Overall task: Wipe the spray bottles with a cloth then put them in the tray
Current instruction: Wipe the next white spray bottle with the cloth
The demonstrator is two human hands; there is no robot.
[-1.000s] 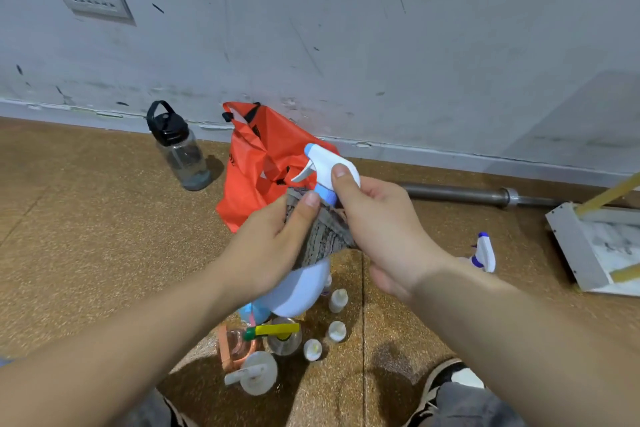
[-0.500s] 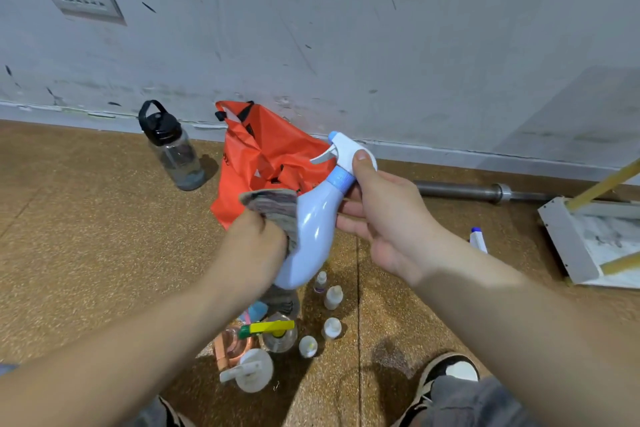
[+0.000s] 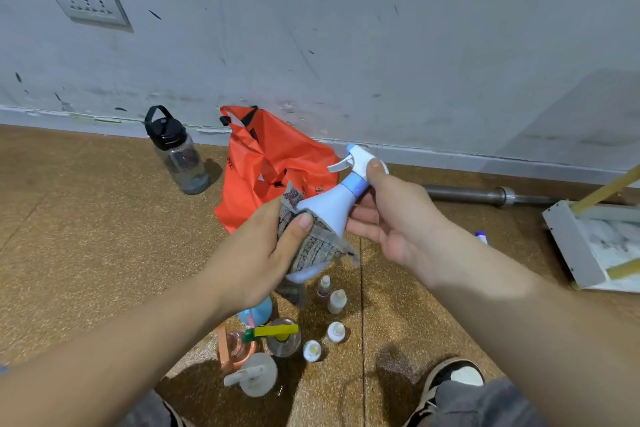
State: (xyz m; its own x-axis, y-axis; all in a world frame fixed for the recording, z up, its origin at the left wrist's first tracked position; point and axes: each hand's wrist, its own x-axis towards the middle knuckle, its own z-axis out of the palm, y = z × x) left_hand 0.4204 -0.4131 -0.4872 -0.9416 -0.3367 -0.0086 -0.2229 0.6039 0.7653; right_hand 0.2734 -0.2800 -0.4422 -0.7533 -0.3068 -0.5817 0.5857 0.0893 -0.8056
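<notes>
While right hand (image 3: 398, 229) pinches spray bottle (image 3: 332, 204) neck, left hand (image 3: 256, 253) clutches cloth (image 3: 318, 246) masking its base; likely tray (image 3: 568, 246) cut off right.

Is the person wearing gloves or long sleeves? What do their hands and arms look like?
No gloves. The left hand and right hand are bare, with short, plain nails and no rings that I can see. The left forearm and right forearm are bare too, with no watch or bracelet, and no sleeve shows on them in this view.
</notes>
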